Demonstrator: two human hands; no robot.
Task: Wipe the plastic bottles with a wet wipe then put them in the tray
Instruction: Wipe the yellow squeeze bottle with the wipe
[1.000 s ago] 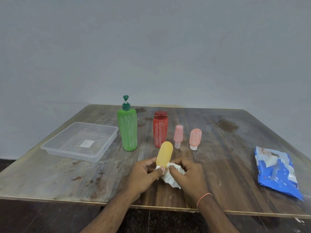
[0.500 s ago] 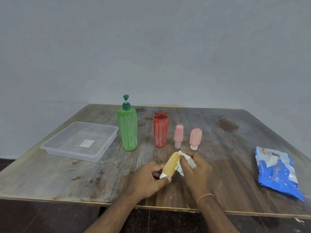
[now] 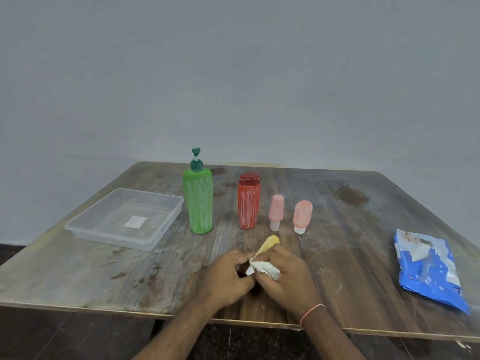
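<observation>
1. Your left hand (image 3: 228,275) curls round the lower end of the yellow bottle (image 3: 268,245), which tilts away from you just above the table (image 3: 78,276).
2. Your right hand (image 3: 285,276) grips the crumpled wet wipe (image 3: 265,268) against the bottle's side.
3. The clear tray (image 3: 124,220) sits at far left, beside the green pump bottle (image 3: 198,201).
4. The red bottle (image 3: 248,201) and two pink bottles (image 3: 276,211) stand upright behind your hands.

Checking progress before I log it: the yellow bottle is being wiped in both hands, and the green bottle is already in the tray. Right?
Not quite. The head view shows the green bottle standing on the table beside the tray, not in it.
</observation>
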